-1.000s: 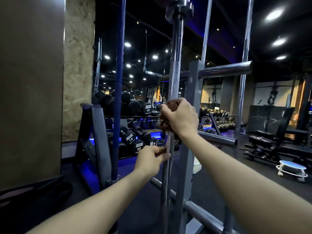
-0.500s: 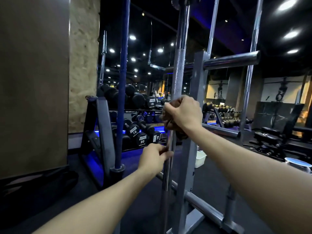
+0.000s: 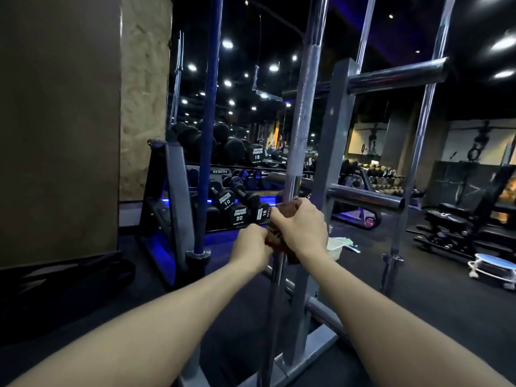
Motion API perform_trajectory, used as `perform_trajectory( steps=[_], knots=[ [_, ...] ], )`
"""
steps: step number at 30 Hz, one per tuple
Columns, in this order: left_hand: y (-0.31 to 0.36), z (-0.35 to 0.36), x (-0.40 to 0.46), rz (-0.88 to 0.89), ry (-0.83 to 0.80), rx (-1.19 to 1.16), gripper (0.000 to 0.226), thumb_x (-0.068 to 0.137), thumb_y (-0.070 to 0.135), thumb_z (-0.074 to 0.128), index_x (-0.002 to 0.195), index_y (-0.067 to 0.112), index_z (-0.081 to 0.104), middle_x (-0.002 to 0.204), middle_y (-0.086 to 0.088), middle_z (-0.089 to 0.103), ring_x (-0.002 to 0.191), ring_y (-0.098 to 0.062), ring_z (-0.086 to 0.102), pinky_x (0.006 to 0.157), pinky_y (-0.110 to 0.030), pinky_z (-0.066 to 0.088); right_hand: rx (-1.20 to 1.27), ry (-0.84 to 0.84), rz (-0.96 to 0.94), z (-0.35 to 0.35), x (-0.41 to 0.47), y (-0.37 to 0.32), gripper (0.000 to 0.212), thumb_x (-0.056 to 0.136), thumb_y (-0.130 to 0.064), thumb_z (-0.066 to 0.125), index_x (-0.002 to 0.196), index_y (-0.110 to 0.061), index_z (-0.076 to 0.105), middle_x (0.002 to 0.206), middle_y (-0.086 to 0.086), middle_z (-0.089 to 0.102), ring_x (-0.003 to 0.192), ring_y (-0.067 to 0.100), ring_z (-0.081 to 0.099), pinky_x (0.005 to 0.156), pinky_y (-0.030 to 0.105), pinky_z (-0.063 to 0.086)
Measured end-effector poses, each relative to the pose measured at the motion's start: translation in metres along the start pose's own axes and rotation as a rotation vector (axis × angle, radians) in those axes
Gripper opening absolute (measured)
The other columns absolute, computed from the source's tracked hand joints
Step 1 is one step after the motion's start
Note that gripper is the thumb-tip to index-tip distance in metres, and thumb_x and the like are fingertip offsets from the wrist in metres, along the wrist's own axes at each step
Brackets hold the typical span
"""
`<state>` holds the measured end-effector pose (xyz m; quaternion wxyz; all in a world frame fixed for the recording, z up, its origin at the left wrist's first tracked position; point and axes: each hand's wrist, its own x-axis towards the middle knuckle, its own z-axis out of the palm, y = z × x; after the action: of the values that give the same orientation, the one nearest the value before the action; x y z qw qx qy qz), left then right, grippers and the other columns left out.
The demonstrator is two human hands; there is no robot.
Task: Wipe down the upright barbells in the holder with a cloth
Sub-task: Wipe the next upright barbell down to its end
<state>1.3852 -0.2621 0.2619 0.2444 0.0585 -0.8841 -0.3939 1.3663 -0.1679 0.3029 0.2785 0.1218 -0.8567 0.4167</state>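
Right hand (image 3: pixel 300 229): wrapped round a brown cloth (image 3: pixel 284 209) on the chrome barbell (image 3: pixel 303 113).
Left hand (image 3: pixel 250 247): grips the same bar just below.
Barbell: upright in the grey holder (image 3: pixel 332 141).

Centre frame: chrome barbell (image 3: pixel 300 129) and grey holder post (image 3: pixel 332 152) stand close, narrow gap between. Horizontal pegs (image 3: pixel 365 197) block right side. Blue barbell (image 3: pixel 208 135) left, wider open gap between it and chrome barbell.
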Motion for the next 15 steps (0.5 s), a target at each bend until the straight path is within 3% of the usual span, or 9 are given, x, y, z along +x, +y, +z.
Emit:
perform_trajectory(
  steps=[6,9,12,15],
  knots=[
    [-0.011,-0.009,0.002,0.106,-0.067,-0.022,0.012,0.086,0.015,0.063,0.083,0.01,0.073,0.082,-0.017,0.067,0.086,-0.032,0.062,0.064,-0.033,0.04,-0.05,-0.001,-0.026,-0.003,-0.001,-0.006,0.027,0.078,-0.045,0.066,0.086,-0.022,0.053,0.098,0.008,0.068,0.098,0.03,0.06,0.078,0.034,0.045],
    [-0.019,-0.023,0.007,0.117,-0.058,-0.095,0.035,0.094,0.028,0.055,0.069,0.006,0.066,0.072,-0.017,0.062,0.07,-0.027,0.053,0.064,-0.034,0.041,-0.103,0.067,-0.088,-0.019,0.014,-0.026,0.028,0.077,-0.044,0.067,0.073,-0.021,0.053,0.091,0.006,0.066,0.093,0.029,0.061,0.075,0.035,0.047],
    [-0.022,-0.032,0.018,0.093,-0.045,-0.206,0.042,0.098,0.035,0.046,0.081,0.005,0.069,0.087,-0.014,0.07,0.084,-0.029,0.062,0.075,-0.037,0.049,-0.116,0.139,-0.138,-0.033,0.031,-0.05,0.025,0.079,-0.041,0.065,0.076,-0.02,0.053,0.083,0.001,0.058,0.089,0.023,0.055,0.069,0.032,0.04],
    [-0.027,-0.021,0.017,0.119,-0.137,-0.18,0.035,0.099,0.029,0.044,0.102,0.004,0.068,0.103,-0.017,0.068,0.099,-0.03,0.062,0.083,-0.037,0.048,-0.087,0.191,-0.108,-0.021,0.032,-0.051,0.027,0.079,-0.043,0.064,0.087,-0.018,0.057,0.087,0.001,0.059,0.091,0.023,0.055,0.069,0.03,0.037]
  ],
)
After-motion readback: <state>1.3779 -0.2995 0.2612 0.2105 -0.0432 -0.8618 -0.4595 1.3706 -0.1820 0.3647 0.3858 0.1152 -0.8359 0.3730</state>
